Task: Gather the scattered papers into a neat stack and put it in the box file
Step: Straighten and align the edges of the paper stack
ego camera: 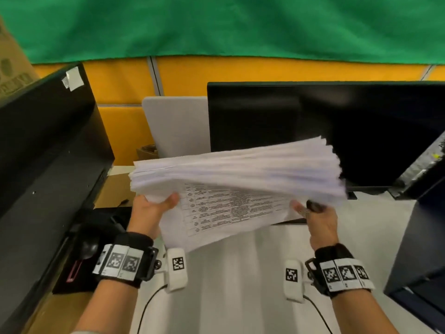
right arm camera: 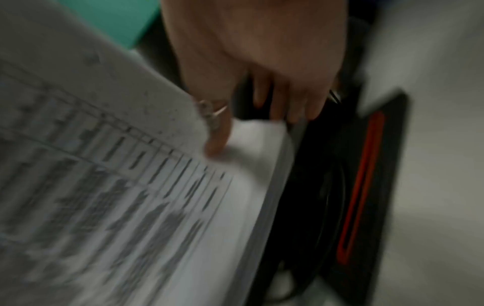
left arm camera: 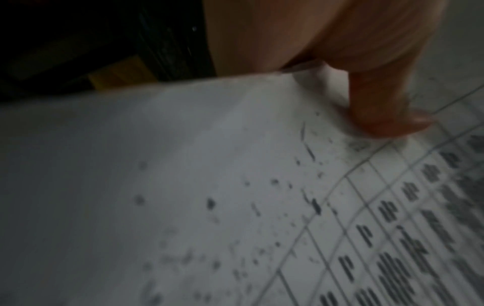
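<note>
Head view: one thick stack of papers point(ego camera: 237, 174) sits in the middle of the frame, lifted above the white desk point(ego camera: 228, 273) and tilted, its fanned edges uneven and smeared with motion. The left hand point(ego camera: 151, 208) clamps the stack's lower-left corner, thumb on the printed top sheet, and the right hand point(ego camera: 317, 218) grips the lower-right corner. One dark monitor point(ego camera: 325, 131) fills the upper right behind the stack, and a black cabinet point(ego camera: 48, 153) runs down the left edge. A dark blue upright object point(ego camera: 419, 237) at the right edge may be the box file, though I cannot tell for sure.

Left wrist view: the thumb point(left arm camera: 387, 116) presses down on the gridded top sheet point(left arm camera: 235, 186) in the upper right of the frame; the fingers beneath are hidden.

Right wrist view: the thumb point(right arm camera: 217, 132) lies on the top sheet while three fingers point(right arm camera: 288, 103) curl round the stack's edge, centre of the frame. A black object with a red slot point(right arm camera: 364, 186) lies below on the right.

Judged from this, the gathering is done and the squaring is in hand. The next move calls for tapping the edges flush on the desk, then carrying the stack to the box file without letting sheets slip.
</note>
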The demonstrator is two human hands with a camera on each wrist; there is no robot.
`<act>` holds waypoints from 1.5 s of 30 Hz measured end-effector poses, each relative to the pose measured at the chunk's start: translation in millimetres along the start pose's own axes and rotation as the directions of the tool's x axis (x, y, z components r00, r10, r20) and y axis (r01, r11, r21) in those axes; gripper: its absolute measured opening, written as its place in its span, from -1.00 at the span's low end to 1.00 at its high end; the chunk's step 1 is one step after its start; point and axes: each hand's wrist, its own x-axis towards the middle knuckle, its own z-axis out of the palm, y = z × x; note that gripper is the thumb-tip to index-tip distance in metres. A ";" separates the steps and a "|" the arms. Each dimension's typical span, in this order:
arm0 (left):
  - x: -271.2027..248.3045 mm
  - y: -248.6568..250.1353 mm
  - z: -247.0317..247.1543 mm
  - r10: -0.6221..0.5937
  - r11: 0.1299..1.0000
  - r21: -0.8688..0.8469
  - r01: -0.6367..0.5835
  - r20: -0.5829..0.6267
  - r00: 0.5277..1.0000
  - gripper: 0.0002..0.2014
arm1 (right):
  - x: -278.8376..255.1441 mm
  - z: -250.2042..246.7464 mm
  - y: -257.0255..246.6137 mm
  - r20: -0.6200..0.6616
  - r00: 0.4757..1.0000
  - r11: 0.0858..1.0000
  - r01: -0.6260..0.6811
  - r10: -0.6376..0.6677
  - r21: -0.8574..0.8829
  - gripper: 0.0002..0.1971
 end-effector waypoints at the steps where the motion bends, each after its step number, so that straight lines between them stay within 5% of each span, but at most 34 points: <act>1: 1.6 -0.7 -6.2 -0.005 1.000 0.008 0.005 0.004 1.000 -0.51 | 0.8 -3.7 -4.2 0.096 0.995 0.997 0.036 -0.029 -0.068 -0.63; 4: -0.2 1.3 -12.4 0.027 0.996 0.086 -0.027 0.003 1.000 -0.55 | -3.3 -13.5 -22.3 0.310 0.939 0.975 0.193 -0.149 -0.115 -0.82; 6: -2.5 -2.5 -11.3 0.051 0.990 0.129 -0.051 0.001 0.999 -0.66 | -16.1 -9.7 -38.8 0.380 0.902 0.944 0.284 -0.204 -0.166 -0.64; 9: -14.1 -9.7 1.8 0.070 0.992 0.116 -0.056 -0.119 0.990 -0.72 | -33.0 8.5 -46.6 0.224 0.918 0.924 0.361 -0.328 -0.124 -0.62; 14: -37.1 -18.1 37.4 0.186 0.975 0.170 -0.140 -0.295 0.937 -0.73 | -59.3 39.0 -36.0 -0.069 0.935 0.936 0.351 -0.349 0.011 -0.68; 18: -50.5 -27.7 46.4 0.126 0.983 0.157 -0.092 -0.229 0.965 -0.77 | -66.4 35.4 -16.9 -0.115 0.940 0.943 0.328 -0.321 0.049 -0.63; 23: -42.6 -67.7 22.9 -0.012 0.961 0.274 0.043 -0.113 0.994 -0.60 | -50.9 -2.6 29.0 0.132 0.987 0.985 0.112 -0.094 -0.130 -0.59; 27: -21.0 -72.8 3.1 -0.070 0.966 0.242 0.093 -0.102 0.992 -0.54 | -39.2 -17.3 23.7 0.291 0.956 0.991 0.066 -0.029 -0.120 -0.39; 30: -6.2 -55.4 -6.9 -0.101 0.978 0.188 0.095 0.024 0.995 -0.55 | -21.8 -27.1 5.7 0.464 0.885 0.988 0.041 0.033 -0.149 -0.49; 33: -1.0 -50.2 -8.4 -0.123 0.976 0.187 0.114 0.034 0.992 -0.58 | -12.1 -35.6 -2.4 0.453 0.890 0.985 0.023 0.057 -0.169 -0.35; 35: -4.0 -48.9 -1.8 -0.091 0.979 0.181 0.094 -0.025 0.996 -0.59 | -11.9 -33.6 -2.9 0.416 0.909 0.987 0.031 0.037 -0.155 -0.25; 38: -14.6 -46.5 14.5 0.034 0.993 0.119 -0.013 -0.179 0.983 -0.31 | -16.8 -27.3 -2.6 0.422 0.906 0.991 0.061 -0.005 -0.120 -0.31; 42: -23.4 -32.0 38.5 0.142 0.988 0.119 -0.102 -0.411 0.901 -0.73 | -18.8 -25.2 -1.2 0.441 0.897 0.993 0.086 -0.039 -0.086 -0.63; 45: -21.6 -24.3 46.3 0.037 0.999 0.034 -0.023 -0.504 0.863 -0.90 | -20.0 -25.4 -4.2 0.426 0.902 0.988 0.117 -0.062 -0.105 -0.23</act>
